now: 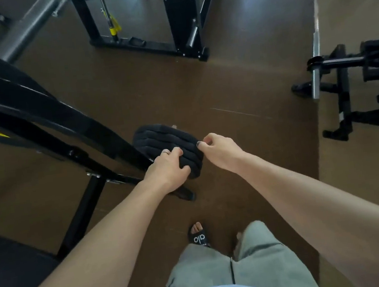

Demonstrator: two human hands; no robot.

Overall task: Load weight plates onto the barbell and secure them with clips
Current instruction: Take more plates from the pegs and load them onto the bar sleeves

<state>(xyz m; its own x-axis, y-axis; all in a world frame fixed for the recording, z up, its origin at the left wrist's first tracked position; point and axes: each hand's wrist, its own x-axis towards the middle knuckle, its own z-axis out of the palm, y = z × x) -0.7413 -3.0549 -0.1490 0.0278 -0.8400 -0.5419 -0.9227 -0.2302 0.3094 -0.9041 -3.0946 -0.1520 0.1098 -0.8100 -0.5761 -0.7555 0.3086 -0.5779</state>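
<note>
Left hand (167, 168) grips the near edge of the plates (167, 151), right hand (218, 149) curled at their right edge holding nothing I can see, so probably peel one off with both hands, not the stack.

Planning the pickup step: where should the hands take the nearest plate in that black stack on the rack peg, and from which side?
Grip the nearest plate's rim on opposite edges, coming from above and in front. The stack of black round weight plates stands on edge, rims upward, beside the black rack frame. The left hand already curls over the near rim; the right hand is at the stack's right edge.
</note>
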